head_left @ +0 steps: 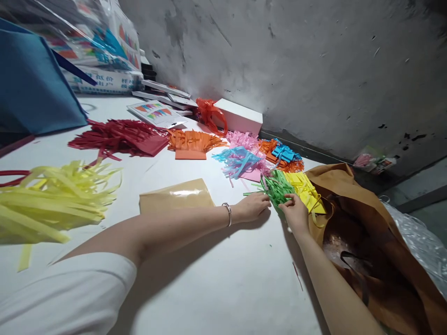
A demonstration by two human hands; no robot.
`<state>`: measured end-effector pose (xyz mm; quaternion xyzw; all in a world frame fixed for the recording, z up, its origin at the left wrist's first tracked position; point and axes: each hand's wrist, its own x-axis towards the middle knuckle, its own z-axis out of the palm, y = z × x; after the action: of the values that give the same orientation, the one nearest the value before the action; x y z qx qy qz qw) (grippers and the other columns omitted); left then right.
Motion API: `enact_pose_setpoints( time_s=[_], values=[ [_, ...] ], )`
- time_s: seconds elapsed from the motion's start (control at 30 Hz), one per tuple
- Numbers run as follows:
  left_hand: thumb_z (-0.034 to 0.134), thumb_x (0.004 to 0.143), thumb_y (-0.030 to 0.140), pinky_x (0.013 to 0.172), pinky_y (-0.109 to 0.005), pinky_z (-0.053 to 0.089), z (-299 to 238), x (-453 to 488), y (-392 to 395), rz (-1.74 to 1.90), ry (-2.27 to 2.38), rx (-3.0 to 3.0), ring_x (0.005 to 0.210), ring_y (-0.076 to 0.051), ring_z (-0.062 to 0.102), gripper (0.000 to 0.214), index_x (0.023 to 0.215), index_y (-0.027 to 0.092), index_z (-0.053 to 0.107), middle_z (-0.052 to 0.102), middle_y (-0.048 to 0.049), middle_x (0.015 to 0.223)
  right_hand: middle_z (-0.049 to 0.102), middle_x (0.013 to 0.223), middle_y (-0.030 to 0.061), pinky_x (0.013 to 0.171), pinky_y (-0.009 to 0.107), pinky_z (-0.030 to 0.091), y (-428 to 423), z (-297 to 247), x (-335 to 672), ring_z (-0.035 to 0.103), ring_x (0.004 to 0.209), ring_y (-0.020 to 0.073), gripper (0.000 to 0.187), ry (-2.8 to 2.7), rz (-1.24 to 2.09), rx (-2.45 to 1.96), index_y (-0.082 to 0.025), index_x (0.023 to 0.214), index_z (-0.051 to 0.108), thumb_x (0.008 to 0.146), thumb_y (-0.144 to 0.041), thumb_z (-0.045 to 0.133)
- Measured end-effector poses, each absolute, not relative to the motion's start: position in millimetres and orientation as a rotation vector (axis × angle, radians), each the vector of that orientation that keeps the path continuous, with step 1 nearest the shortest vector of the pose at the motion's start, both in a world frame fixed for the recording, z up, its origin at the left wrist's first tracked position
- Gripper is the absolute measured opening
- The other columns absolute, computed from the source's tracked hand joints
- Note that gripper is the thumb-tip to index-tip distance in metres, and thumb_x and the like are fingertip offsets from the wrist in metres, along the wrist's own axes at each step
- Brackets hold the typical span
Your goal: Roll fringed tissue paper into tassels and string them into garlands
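Observation:
A bundle of green fringed paper strips lies at the right of the white table. My left hand, a silver bangle at its wrist, is at the bundle's lower left edge with fingers bent together on the strips. From the right, my right hand pinches the near edge of the same bundle between thumb and fingers. Touching the green bundle on its right is a yellow fringed bundle. Behind it lie a pink fringe with light blue strips on top. The fingertips are partly hidden among the strips.
Orange, dark red and pale yellow fringes spread leftward. A tan glossy packet lies beside my left forearm. A brown bag gapes at right. A white box stands by the wall, a blue bag at left.

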<state>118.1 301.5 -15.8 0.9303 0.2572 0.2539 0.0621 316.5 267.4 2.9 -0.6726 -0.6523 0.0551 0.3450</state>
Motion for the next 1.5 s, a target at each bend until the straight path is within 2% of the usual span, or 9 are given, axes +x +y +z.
enact_pose_setpoints(
  time_s=[0.2,0.37,0.57,0.77,0.97,1.13,1.3,1.43,1.5],
  values=[
    [0.054,0.093,0.015,0.078,-0.033,0.048,-9,143,304,0.777,0.787,2.812,0.092,-0.024,0.061,0.024,0.111,0.016,0.07,0.066,-0.0109,0.102,0.061,0.079,-0.0026,0.057,0.024,0.052,267,-13,321,0.058,0.061,0.0092,0.029,-1.518,0.297,-1.566,-0.015,0.109,0.06,0.099,-0.042,0.057],
    [0.057,0.093,0.016,0.072,-0.031,0.046,-5,165,311,0.75,0.833,2.793,0.084,-0.023,0.062,0.017,0.091,0.016,0.074,0.066,-0.0084,0.089,0.058,0.08,-0.0023,0.058,0.026,0.052,255,-10,323,0.06,0.061,0.0119,0.029,-1.579,0.168,-1.575,-0.016,0.121,0.052,0.098,-0.033,0.049],
    [0.056,0.094,0.017,0.07,-0.032,0.045,-5,167,316,0.744,0.869,2.779,0.083,-0.023,0.061,0.02,0.089,0.015,0.075,0.066,-0.0096,0.086,0.058,0.116,0.0136,0.09,0.038,0.048,240,10,323,0.06,0.104,0.0246,0.027,-1.961,-0.178,-1.636,-0.019,0.096,0.067,0.082,-0.011,0.045],
    [0.057,0.093,0.018,0.07,-0.032,0.046,-3,168,313,0.738,0.881,2.733,0.084,-0.024,0.063,0.018,0.088,0.016,0.074,0.067,-0.0094,0.089,0.063,0.121,0.0169,0.102,0.048,0.033,236,34,323,0.054,0.111,0.0305,0.018,-2.333,-0.54,-1.621,-0.016,0.091,0.069,0.085,-0.009,0.054],
    [0.06,0.095,0.035,0.07,-0.031,0.051,13,170,317,0.591,0.868,2.684,0.079,-0.02,0.064,0.027,0.081,0.014,0.07,0.068,-0.0091,0.089,0.068,0.11,0.0154,0.105,0.051,0.025,234,36,329,0.053,0.103,0.0288,0.025,-2.357,-0.84,-1.596,-0.016,0.088,0.07,0.093,-0.009,0.046],
    [0.059,0.098,0.036,0.08,-0.036,0.058,33,175,322,0.42,0.92,2.603,0.09,-0.018,0.066,0.025,0.111,0.015,0.065,0.067,-0.0067,0.109,0.07,0.11,0.0115,0.107,0.048,0.024,233,33,333,0.055,0.104,0.0255,0.026,-2.272,-0.92,-1.542,-0.018,0.084,0.069,0.095,-0.01,0.046],
    [0.06,0.097,0.034,0.089,-0.043,0.057,71,167,328,0.506,0.991,2.535,0.104,-0.023,0.065,0.031,0.122,0.015,0.061,0.063,-0.0096,0.122,0.068,0.124,0.0115,0.113,0.05,0.021,223,39,340,0.053,0.12,0.0249,0.024,-2.232,-0.867,-1.477,-0.02,0.083,0.069,0.094,-0.009,0.05],
    [0.061,0.097,0.034,0.087,-0.042,0.057,116,142,346,0.6,0.951,2.456,0.101,-0.022,0.065,0.028,0.118,0.015,0.062,0.064,-0.0085,0.118,0.058,0.142,0.0083,0.119,0.05,0.017,202,47,350,0.045,0.137,0.023,0.027,-2.187,-0.726,-1.432,-0.021,0.078,0.067,0.094,-0.009,0.049],
    [0.058,0.099,0.031,0.082,-0.036,0.055,138,124,355,0.616,0.895,2.394,0.089,-0.018,0.065,0.023,0.108,0.011,0.064,0.066,-0.005,0.102,0.057,0.144,0.0076,0.12,0.05,0.017,191,49,357,0.044,0.139,0.0227,0.026,-2.126,-0.63,-1.427,-0.021,0.075,0.066,0.093,-0.009,0.051]
  ],
)
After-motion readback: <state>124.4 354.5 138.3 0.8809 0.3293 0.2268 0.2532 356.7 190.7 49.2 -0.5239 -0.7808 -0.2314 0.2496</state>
